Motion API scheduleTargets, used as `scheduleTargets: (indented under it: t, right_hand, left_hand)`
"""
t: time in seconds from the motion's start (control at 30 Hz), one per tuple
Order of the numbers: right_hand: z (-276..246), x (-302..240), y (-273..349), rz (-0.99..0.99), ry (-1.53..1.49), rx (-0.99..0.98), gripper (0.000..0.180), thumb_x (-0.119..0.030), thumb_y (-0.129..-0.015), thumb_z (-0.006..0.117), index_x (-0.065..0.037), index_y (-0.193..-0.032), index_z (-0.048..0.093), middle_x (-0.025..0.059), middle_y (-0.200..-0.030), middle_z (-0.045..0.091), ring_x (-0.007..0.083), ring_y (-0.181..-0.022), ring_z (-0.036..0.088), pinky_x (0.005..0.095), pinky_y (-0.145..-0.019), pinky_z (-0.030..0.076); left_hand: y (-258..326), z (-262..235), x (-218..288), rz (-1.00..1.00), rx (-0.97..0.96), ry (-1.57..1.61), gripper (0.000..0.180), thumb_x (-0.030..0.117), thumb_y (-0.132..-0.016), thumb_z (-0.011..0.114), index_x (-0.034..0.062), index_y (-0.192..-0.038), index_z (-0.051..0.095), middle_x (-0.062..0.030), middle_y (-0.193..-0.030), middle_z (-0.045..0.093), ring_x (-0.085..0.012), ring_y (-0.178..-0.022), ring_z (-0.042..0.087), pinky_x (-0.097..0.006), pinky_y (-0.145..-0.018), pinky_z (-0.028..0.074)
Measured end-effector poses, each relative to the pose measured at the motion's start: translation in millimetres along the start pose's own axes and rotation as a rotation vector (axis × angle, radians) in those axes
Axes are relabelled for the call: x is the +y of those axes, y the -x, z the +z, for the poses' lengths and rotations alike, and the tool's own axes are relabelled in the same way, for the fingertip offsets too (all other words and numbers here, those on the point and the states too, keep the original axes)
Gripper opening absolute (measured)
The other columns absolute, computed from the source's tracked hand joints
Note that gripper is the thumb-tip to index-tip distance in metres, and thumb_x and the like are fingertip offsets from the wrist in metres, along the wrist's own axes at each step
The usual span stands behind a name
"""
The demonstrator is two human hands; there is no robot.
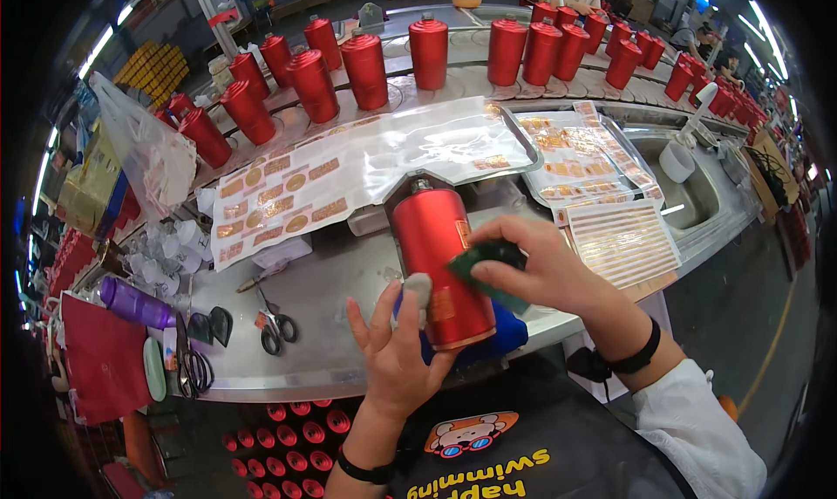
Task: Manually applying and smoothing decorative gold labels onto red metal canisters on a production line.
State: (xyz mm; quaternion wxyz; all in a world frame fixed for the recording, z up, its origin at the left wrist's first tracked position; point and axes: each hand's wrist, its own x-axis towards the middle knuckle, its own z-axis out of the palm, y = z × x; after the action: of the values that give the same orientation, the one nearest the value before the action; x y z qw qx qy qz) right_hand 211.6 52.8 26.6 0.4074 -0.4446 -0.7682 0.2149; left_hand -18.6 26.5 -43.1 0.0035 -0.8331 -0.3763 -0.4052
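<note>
A glossy red metal bottle (429,242) lies tilted before me, its neck pointing away, in a dark holder with blue padding (507,335). Small gold labels (443,304) show on its side. My left hand (394,352) steadies the bottle's lower left side, thumb near the base and some fingers raised. A pale grey cover or pad (419,291) sits at one of its fingertips; which, I cannot tell. Pinched in my right hand (549,265) is a flat dark green scraper (485,256), held against the bottle's right side beside a label.
Sheets of gold labels (296,198) lie behind the bottle, more sheets (571,154) to the right. Scissors (277,326), a purple bottle (135,303) and clear plastic pieces (170,250) are at left. Red bottles (428,54) line a conveyor (471,78); a sink (697,194) is at right.
</note>
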Motion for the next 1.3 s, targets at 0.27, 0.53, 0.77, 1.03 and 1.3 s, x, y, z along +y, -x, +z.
scheduleTargets:
  t: [0.27, 0.53, 0.77, 1.03, 1.3]
  right_hand:
    - [-4, 7, 9, 0.099, -0.005, 0.023, 0.021, -0.013, -0.081, 0.073, -0.002, -0.096, 0.063, 0.008, -0.082, 0.062, 0.015, -0.072, 0.058, 0.0293, -0.065, 0.046]
    - [-4, 9, 10, 0.118, -0.174, -0.083, 0.019, -0.011, -0.08, 0.073, -0.002, -0.095, 0.064, 0.0077, -0.08, 0.061, 0.0131, -0.07, 0.058, 0.0272, -0.062, 0.045]
    - [-10, 10, -7, 0.175, -0.064, 0.002, 0.02, -0.013, -0.079, 0.072, -0.001, -0.091, 0.063, 0.013, -0.081, 0.063, 0.0253, -0.071, 0.063, 0.0342, -0.064, 0.049]
    - [-13, 9, -34, 0.051, -0.06, -0.278, 0.021, -0.018, -0.079, 0.071, -0.002, -0.091, 0.066, 0.0185, -0.082, 0.064, 0.0331, -0.077, 0.065, 0.0376, -0.068, 0.051]
    - [-8, 14, -47, 0.015, -0.002, -0.188, 0.022, -0.018, -0.079, 0.069, 0.0, -0.09, 0.065, 0.0178, -0.08, 0.065, 0.0333, -0.074, 0.065, 0.0375, -0.068, 0.051]
  left_hand:
    - [19, 21, -4, -0.18, -0.009, 0.122, 0.097, 0.043, -0.074, 0.077, -0.0057, -0.141, 0.027, -0.0252, -0.133, 0.046, -0.0406, -0.123, 0.046, -0.061, -0.111, 0.015]
    - [-3, 4, 4, 0.02, -0.025, -0.015, 0.099, 0.043, -0.074, 0.078, -0.0055, -0.142, 0.025, -0.0241, -0.135, 0.046, -0.0405, -0.126, 0.044, -0.06, -0.112, 0.015]
    - [7, 12, -1, -0.062, -0.017, 0.044, 0.094, 0.043, -0.073, 0.078, -0.004, -0.139, 0.031, -0.0237, -0.13, 0.049, -0.0371, -0.125, 0.045, -0.06, -0.111, 0.016]
    - [1, 8, 5, 0.053, -0.057, 0.01, 0.094, 0.044, -0.069, 0.08, -0.0042, -0.136, 0.036, -0.0248, -0.13, 0.049, -0.0367, -0.125, 0.046, -0.061, -0.11, 0.017]
    - [8, 19, -4, -0.151, -0.048, 0.099, 0.099, 0.044, -0.068, 0.08, -0.0078, -0.138, 0.032, -0.0276, -0.13, 0.046, -0.0401, -0.127, 0.041, -0.062, -0.11, 0.016]
